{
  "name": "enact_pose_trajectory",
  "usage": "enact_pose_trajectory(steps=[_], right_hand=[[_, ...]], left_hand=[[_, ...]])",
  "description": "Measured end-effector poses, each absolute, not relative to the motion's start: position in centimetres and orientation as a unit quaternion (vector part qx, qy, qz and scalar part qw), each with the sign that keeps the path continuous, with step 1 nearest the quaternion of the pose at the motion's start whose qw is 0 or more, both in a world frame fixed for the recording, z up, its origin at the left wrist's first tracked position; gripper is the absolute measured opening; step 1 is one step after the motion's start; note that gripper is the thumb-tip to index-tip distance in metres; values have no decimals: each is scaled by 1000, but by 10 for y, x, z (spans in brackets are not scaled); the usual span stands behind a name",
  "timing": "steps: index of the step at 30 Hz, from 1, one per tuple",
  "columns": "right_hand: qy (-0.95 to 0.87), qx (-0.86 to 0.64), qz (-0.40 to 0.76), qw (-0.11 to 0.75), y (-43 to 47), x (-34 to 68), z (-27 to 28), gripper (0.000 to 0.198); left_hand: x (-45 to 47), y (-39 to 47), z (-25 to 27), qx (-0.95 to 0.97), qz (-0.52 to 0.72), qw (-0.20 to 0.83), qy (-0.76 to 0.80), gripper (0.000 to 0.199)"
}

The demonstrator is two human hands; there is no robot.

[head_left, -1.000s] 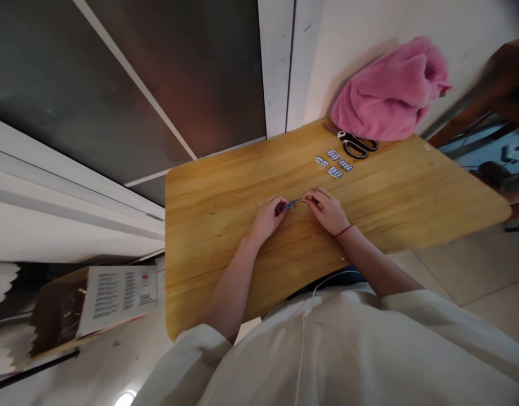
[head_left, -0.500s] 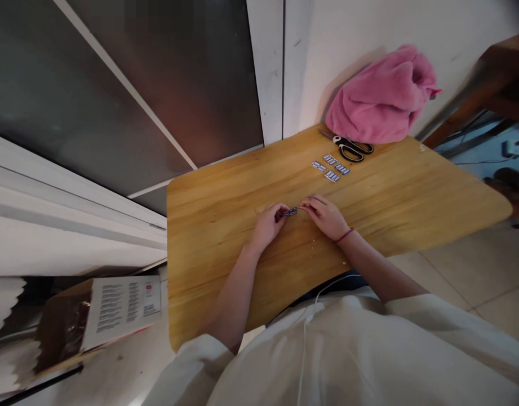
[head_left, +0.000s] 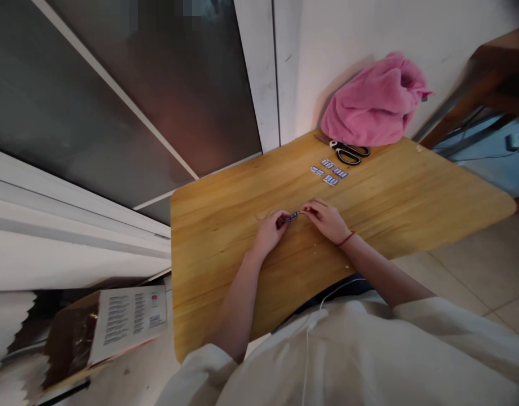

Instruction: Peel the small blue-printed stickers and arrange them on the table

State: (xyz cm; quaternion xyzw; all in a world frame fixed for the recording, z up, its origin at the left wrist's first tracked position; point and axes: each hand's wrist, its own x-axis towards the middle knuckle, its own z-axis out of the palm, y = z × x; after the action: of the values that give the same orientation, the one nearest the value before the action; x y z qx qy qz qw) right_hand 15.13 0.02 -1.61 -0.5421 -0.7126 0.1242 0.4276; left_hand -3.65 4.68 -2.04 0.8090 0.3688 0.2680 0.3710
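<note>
My left hand pinches a small dark blue and white piece over the wooden table. Its exact kind is too small to make out. At the piece's right end, my right hand has its thumb and fingertips pressed together, with a thin pale bit between them that I cannot name. Beyond the hands lie several small flat blue-and-white striped pieces in a loose group. Black-handled scissors rest just behind that group.
A bundle of pink plush cloth sits at the table's back edge against the wall. Tiny pale scraps lie near the front edge. On the floor at left stands an open cardboard box. Dark sliding door panels border the table's far left side.
The view has shifted slightly. The small blue and white piece is tilted a little more upward at its right end, while both hands keep nearly the same pose.
</note>
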Motion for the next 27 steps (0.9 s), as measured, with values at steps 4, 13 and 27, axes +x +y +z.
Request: enact_pose_trajectory(steps=[4, 13, 27], right_hand=[[-710, -543, 132, 429, -1, 151, -15, 20], [-707, -542, 124, 437, -3, 151, -13, 17], [-733, -533, 74, 416, -5, 149, -16, 21]], left_hand=[[-37, 46, -18, 808, 262, 372, 373, 12], [-38, 46, -19, 812, 259, 378, 360, 11], [-36, 45, -17, 810, 258, 378, 366, 17]])
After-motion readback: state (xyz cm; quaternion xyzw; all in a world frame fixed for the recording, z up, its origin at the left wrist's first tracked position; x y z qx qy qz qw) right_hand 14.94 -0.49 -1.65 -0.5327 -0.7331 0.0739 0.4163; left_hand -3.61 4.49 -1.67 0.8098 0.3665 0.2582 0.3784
